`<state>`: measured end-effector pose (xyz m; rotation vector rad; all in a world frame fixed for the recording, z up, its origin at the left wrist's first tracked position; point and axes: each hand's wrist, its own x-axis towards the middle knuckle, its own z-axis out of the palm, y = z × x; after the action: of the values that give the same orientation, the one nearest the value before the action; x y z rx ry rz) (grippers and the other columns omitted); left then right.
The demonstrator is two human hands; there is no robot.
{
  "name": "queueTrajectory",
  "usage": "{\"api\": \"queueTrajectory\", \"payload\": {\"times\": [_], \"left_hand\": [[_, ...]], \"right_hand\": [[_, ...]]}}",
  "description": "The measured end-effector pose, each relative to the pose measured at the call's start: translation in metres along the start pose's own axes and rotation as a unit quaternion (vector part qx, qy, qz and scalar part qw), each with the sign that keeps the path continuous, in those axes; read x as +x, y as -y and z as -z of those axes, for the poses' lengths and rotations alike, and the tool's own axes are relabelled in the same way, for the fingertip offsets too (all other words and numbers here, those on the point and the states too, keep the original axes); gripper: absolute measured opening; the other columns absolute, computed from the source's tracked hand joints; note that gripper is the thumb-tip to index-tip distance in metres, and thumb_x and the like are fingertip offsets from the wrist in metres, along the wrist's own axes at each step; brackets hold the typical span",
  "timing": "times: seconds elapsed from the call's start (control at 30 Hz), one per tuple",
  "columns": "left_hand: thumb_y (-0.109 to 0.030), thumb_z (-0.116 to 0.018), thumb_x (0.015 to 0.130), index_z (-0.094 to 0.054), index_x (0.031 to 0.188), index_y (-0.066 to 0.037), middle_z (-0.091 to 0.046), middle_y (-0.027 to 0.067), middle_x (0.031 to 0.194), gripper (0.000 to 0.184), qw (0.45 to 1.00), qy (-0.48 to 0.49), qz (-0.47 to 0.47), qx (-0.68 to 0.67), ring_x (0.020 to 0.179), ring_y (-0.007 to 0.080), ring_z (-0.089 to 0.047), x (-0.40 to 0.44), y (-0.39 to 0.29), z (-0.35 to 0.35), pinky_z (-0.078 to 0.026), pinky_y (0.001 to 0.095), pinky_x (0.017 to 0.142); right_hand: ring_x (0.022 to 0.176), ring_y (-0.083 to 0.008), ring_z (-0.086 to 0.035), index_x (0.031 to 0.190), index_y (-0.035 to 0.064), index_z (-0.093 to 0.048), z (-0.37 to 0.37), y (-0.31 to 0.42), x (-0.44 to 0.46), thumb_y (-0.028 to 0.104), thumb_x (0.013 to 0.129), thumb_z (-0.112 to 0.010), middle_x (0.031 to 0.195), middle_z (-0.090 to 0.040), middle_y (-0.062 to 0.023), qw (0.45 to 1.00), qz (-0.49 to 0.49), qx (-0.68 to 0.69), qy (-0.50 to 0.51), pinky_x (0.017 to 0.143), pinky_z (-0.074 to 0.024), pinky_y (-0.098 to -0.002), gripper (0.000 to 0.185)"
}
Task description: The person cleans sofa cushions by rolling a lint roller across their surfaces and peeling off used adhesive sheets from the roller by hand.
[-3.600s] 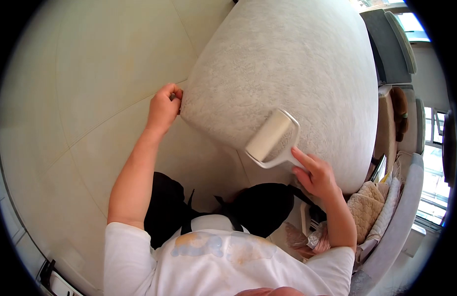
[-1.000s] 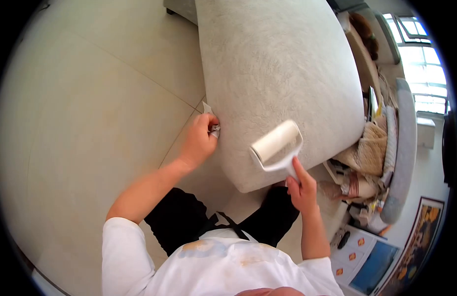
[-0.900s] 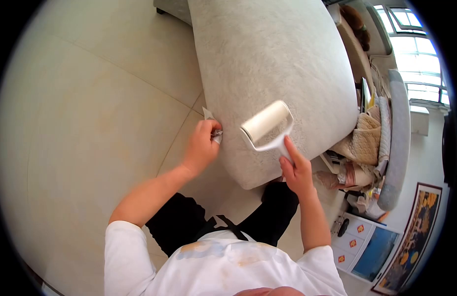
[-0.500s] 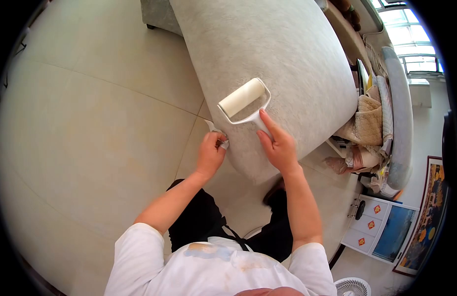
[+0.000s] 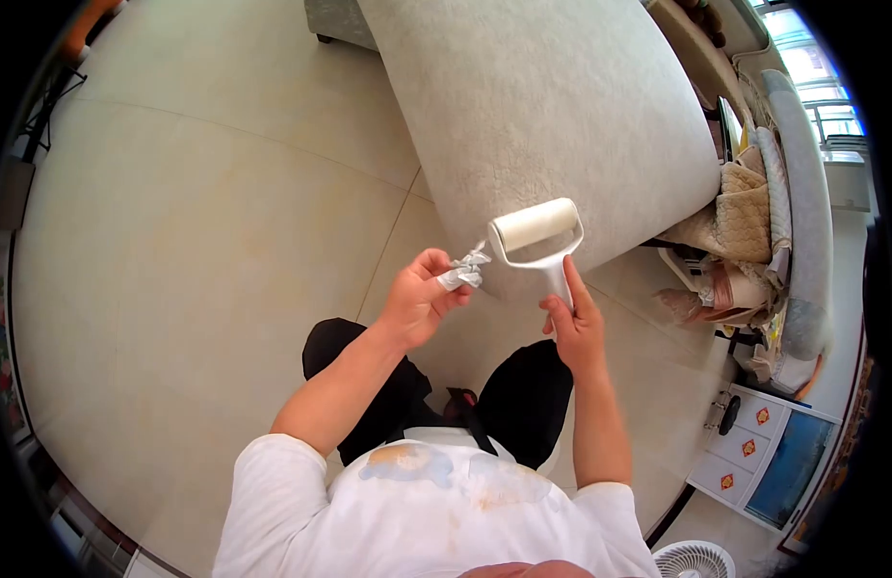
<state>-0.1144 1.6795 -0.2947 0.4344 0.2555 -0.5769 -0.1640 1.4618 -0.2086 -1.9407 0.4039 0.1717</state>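
The lint roller (image 5: 535, 225) has a smooth, cream cylinder in a glossy white frame, its long axis nearly crosswise, right end tilted slightly forward. The handle points back into the right hand (image 5: 578, 332), whose fingers close round it, leaving the cylinder beyond the fingertips. Alongside, the left hand (image 5: 417, 299) pinches a white scrap (image 5: 461, 276) (crumpled, papery-looking). Farther out stretches mottled grey upholstery (image 5: 552, 106), softly rounded.

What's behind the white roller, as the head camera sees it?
Pale grey upholstery shows above and to the right of the white roller; whatever lies directly behind it is covered and cannot be seen.
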Motion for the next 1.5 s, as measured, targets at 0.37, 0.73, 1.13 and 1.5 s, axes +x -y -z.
{"api": "queueTrajectory", "payload": {"times": [0.37,0.73,1.13,1.5], "left_hand": [[-0.007,-0.053,0.089,-0.053,0.094,-0.007,-0.062,0.0098,0.092,0.005,0.974,0.143,0.065,-0.160,0.080,0.0193,-0.064,-0.049,0.038,-0.057,-0.054,0.0300,0.066],[-0.017,-0.057,0.089,-0.054,0.088,-0.007,-0.059,0.0036,0.078,0.010,0.923,-0.036,0.116,0.365,0.057,0.0088,-0.052,-0.067,0.029,-0.104,-0.040,0.0216,0.050],[-0.020,-0.051,0.092,-0.047,0.123,-0.004,-0.055,0.0087,0.116,0.035,0.963,-0.083,-0.057,0.251,0.108,0.0220,-0.055,-0.077,0.081,-0.143,-0.051,0.0352,0.083],[-0.001,-0.049,0.083,-0.053,0.087,-0.005,-0.058,0.0036,0.084,0.007,0.945,-0.137,-0.100,0.279,0.078,0.0132,-0.057,-0.117,-0.007,-0.069,-0.052,0.0295,0.069]], "right_hand": [[0.078,-0.0111,-0.052,0.114,0.0055,-0.061,0.001,-0.008,-0.007,0.002,0.081,-0.064,0.096,-0.053,-0.0051,0.954,0.251,0.125,0.102,0.068,-0.0422,-0.0243,0.033],[0.073,-0.0144,-0.051,0.085,0.0051,-0.063,0.063,-0.012,-0.005,0.001,0.079,-0.066,0.091,-0.052,-0.0074,0.943,0.333,0.019,0.001,0.063,-0.0419,-0.0242,0.008],[0.074,-0.0185,-0.057,0.084,0.0064,-0.065,0.058,-0.005,-0.029,0.001,0.073,-0.071,0.091,-0.055,-0.0089,0.923,0.384,-0.009,0.033,0.064,-0.0465,-0.0267,0.014],[0.076,-0.0195,-0.055,0.123,0.0111,-0.055,0.061,-0.040,-0.026,-0.005,0.081,-0.057,0.092,-0.058,-0.0112,0.943,0.291,0.005,0.162,0.065,-0.0458,-0.0260,0.045]]}}
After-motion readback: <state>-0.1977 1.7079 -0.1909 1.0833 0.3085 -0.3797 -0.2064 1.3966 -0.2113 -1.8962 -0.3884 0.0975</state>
